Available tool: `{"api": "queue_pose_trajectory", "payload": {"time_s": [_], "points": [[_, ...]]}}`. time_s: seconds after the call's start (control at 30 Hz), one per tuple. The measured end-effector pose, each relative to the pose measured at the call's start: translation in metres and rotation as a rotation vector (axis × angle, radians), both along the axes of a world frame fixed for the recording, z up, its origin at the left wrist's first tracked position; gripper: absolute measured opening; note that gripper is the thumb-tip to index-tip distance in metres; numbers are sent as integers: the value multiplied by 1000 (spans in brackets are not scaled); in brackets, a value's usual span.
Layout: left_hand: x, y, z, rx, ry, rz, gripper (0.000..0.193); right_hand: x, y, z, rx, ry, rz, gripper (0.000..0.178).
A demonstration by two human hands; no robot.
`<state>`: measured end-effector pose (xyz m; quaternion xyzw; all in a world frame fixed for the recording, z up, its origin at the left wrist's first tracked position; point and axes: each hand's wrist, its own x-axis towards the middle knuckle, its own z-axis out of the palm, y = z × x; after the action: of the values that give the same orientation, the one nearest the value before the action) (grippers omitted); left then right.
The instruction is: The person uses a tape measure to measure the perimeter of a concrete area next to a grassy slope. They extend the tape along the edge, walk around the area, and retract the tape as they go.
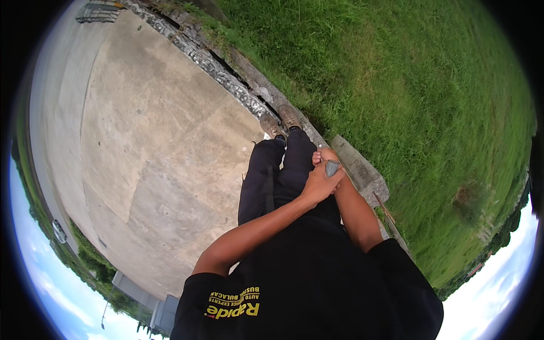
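My left hand [321, 186] is closed around a grey object [332, 168] with a rounded, handle-like end; its kind does not show. It sits in front of my body, close against my right forearm. Just beyond it, my right hand [325, 154] has its fingers curled in. A small pale tip [320, 145] shows at the far side of that hand, and what the fingers hold is mostly hidden. Both hands are held over my dark trousers [260, 175], near the right thigh.
My brown shoes [271, 126] stand at the broken concrete edge [226, 79]. Pale concrete paving [153, 124] spreads left; tall grass [396, 85] lies right. A concrete block [362, 170] and a thin stick [385, 208] are beside me on the right. A vehicle [59, 231] stands far left.
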<state>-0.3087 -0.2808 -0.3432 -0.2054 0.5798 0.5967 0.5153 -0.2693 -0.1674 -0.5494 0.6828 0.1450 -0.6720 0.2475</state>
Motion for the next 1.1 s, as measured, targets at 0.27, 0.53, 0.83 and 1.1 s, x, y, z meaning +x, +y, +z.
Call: {"api": "queue_pose_trajectory", "payload": {"time_s": [0.27,0.53,0.83,1.1], "points": [[-3,49,-78,-215,-15,-19,45,15,37,-85,-10,35,136,15],[-10,69,-195,-249,148,-461,54,5,53,-190,36,43,325,11],[-38,60,-293,-559,333,-432,46,-35,18,-310,-107,228,-202,5],[23,18,-335,-187,867,-190,40,-112,16,-238,252,593,10,51]]}}
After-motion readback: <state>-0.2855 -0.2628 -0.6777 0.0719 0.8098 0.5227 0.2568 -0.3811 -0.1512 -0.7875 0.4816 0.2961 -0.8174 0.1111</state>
